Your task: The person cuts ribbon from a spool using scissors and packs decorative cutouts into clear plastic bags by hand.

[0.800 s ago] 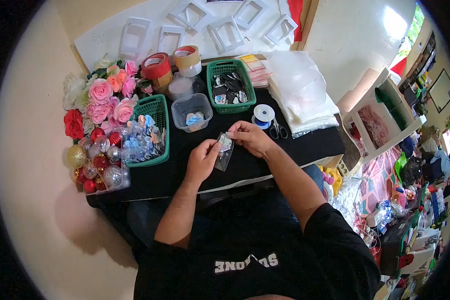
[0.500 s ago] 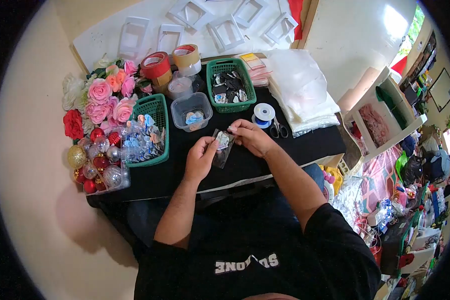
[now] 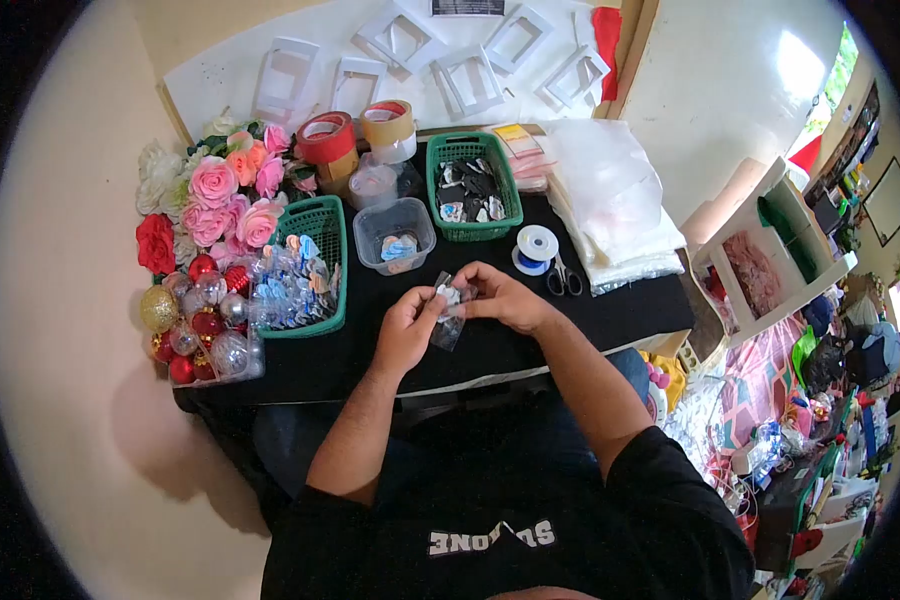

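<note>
Near the front edge of the black-covered table, my left hand pinches a small clear plastic bag between thumb and fingers. A small whitish cutout piece shows at the bag's upper part; whether it is fully inside I cannot tell. My right hand has its fingers closed on the bag's upper right side, close to the piece. Beyond my hands stands a clear plastic tub with a few blue and peach cutouts. Behind it, a green basket holds black and whitish cutouts.
Left are another green basket of bagged pieces, Christmas balls and artificial flowers. Tape rolls stand behind. To the right lie a ribbon spool, scissors and stacked plastic sheets. White frames lie at the back.
My right hand has moved in closer to my left, its fingers now on the bag beside the whitish piece. The view has tilted slightly, shifting the table scene downward.
</note>
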Demonstrator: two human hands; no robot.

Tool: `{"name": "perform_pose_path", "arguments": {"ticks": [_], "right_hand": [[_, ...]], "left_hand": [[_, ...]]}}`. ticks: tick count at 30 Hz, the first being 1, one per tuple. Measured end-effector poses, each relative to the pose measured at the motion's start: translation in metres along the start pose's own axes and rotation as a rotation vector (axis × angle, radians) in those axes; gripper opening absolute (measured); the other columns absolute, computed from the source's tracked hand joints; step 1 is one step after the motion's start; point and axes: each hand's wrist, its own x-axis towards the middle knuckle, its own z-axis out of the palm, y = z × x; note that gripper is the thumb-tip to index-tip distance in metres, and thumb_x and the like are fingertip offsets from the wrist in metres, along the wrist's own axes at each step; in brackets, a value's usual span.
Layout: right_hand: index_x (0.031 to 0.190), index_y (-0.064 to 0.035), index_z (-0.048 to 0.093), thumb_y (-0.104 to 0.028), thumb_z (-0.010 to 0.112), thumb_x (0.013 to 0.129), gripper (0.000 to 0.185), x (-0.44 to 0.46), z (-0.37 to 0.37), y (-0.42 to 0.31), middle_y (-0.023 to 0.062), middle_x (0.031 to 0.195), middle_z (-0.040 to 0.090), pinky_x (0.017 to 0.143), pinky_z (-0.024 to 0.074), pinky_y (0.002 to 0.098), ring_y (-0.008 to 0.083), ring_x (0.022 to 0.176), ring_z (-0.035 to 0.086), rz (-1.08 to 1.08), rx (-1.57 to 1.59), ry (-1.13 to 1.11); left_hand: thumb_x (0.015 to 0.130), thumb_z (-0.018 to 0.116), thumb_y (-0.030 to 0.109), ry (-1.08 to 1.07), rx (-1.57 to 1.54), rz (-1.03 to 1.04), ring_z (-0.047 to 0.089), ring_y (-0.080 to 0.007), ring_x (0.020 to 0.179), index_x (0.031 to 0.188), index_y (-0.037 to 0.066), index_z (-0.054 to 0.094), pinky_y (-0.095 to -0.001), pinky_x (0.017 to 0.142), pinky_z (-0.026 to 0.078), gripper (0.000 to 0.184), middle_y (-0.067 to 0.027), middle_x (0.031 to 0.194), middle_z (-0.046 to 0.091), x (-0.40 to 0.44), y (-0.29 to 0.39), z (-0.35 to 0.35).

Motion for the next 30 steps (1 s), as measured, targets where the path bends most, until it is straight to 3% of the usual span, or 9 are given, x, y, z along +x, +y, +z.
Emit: {"name": "perform_pose_path", "arguments": {"ticks": [1, 4, 7, 10, 17, 19, 26, 28, 30], "right_hand": [[0.111, -0.0086, 0.056, -0.004, 0.076, 0.08, 0.037, 0.0, 0.001, 0.001, -0.0023, 0.095, 0.055, 0.08, 0.0438, 0.0253, 0.0088, 0.088, 0.052, 0.003, -0.012, -0.013], [0.109, -0.008, 0.057, -0.005, 0.075, 0.081, 0.033, 0.0, 0.001, 0.001, -0.0017, 0.095, 0.056, 0.079, 0.0437, 0.0249, 0.0083, 0.087, 0.052, 0.05, -0.05, -0.071], [0.099, -0.0065, 0.062, -0.002, 0.071, 0.085, 0.017, -0.001, 0.006, -0.001, -0.0004, 0.092, 0.061, 0.078, 0.0471, 0.0245, 0.0088, 0.086, 0.058, 0.02, -0.154, -0.01], [0.094, -0.008, 0.064, -0.013, 0.072, 0.086, 0.012, -0.004, 0.006, -0.003, -0.0025, 0.085, 0.061, 0.062, 0.0405, 0.0214, 0.0057, 0.071, 0.052, 0.07, -0.198, 0.161], [0.097, -0.0069, 0.064, -0.014, 0.073, 0.086, 0.016, -0.005, 0.007, -0.007, -0.0026, 0.085, 0.061, 0.064, 0.0409, 0.021, 0.0061, 0.072, 0.053, 0.113, -0.2, 0.245], [0.1, -0.0063, 0.064, -0.013, 0.073, 0.086, 0.018, -0.005, 0.008, -0.008, -0.0022, 0.087, 0.062, 0.064, 0.0411, 0.021, 0.0063, 0.073, 0.054, 0.041, -0.234, 0.157], [0.099, -0.0074, 0.062, -0.008, 0.072, 0.085, 0.018, -0.002, -0.001, -0.003, -0.001, 0.09, 0.062, 0.067, 0.0436, 0.0229, 0.0076, 0.077, 0.056, 0.095, -0.194, 0.146], [0.103, -0.0087, 0.053, -0.004, 0.069, 0.086, 0.024, -0.001, -0.004, 0.002, 0.0009, 0.091, 0.061, 0.067, 0.0451, 0.0244, 0.0103, 0.079, 0.058, -0.039, 0.093, 0.151], [0.105, -0.0097, 0.048, -0.002, 0.067, 0.086, 0.028, -0.002, -0.006, 0.002, 0.0019, 0.092, 0.061, 0.067, 0.0454, 0.025, 0.0114, 0.079, 0.058, -0.066, 0.168, 0.187]], "left_hand": [[0.098, 0.058, 0.018, -0.007, -0.026, -0.008, 0.058, -0.0065, 0.08, 0.104, 0.0, 0.062, -0.0233, 0.071, 0.047, 0.02, -0.0018, 0.088, 0.064, 0.0, 0.0, 0.0], [0.098, 0.058, 0.019, -0.029, -0.082, -0.013, 0.059, -0.0072, 0.082, 0.105, -0.001, 0.062, -0.0233, 0.073, 0.047, 0.022, -0.0024, 0.09, 0.065, 0.002, -0.007, -0.002], [0.098, 0.058, 0.02, -0.048, -0.062, -0.043, 0.059, -0.008, 0.086, 0.11, -0.002, 0.062, -0.0232, 0.076, 0.047, 0.025, -0.0037, 0.093, 0.065, 0.002, -0.005, -0.002], [0.098, 0.058, 0.019, 0.051, -0.014, 0.018, 0.06, -0.009, 0.09, 0.119, -0.001, 0.06, -0.0243, 0.08, 0.048, 0.029, -0.0061, 0.1, 0.066, 0.001, -0.002, 0.003], [0.098, 0.057, 0.017, 0.028, -0.036, 0.03, 0.061, -0.0117, 0.096, 0.122, -0.001, 0.058, -0.0264, 0.084, 0.048, 0.03, -0.0068, 0.106, 0.065, 0.005, -0.014, -0.004], [0.098, 0.057, 0.015, -0.01, -0.046, 0.028, 0.061, -0.012, 0.097, 0.122, 0.0, 0.058, -0.0269, 0.085, 0.049, 0.029, -0.0071, 0.106, 0.065, 0.004, -0.014, -0.005], [0.096, 0.059, 0.015, -0.021, -0.043, 0.038, 0.062, -0.0112, 0.093, 0.117, 0.0, 0.058, -0.0264, 0.082, 0.049, 0.026, -0.0058, 0.102, 0.066, 0.006, -0.017, -0.004], [0.095, 0.062, 0.015, -0.032, 0.005, 0.006, 0.061, -0.0111, 0.089, 0.114, 0.0, 0.056, -0.0266, 0.08, 0.048, 0.024, -0.0057, 0.1, 0.065, 0.003, -0.007, -0.001], [0.093, 0.063, 0.014, -0.022, 0.018, 0.037, 0.061, -0.0115, 0.085, 0.112, 0.001, 0.056, -0.0268, 0.078, 0.049, 0.024, -0.0062, 0.096, 0.065, 0.004, -0.01, 0.0]]}}
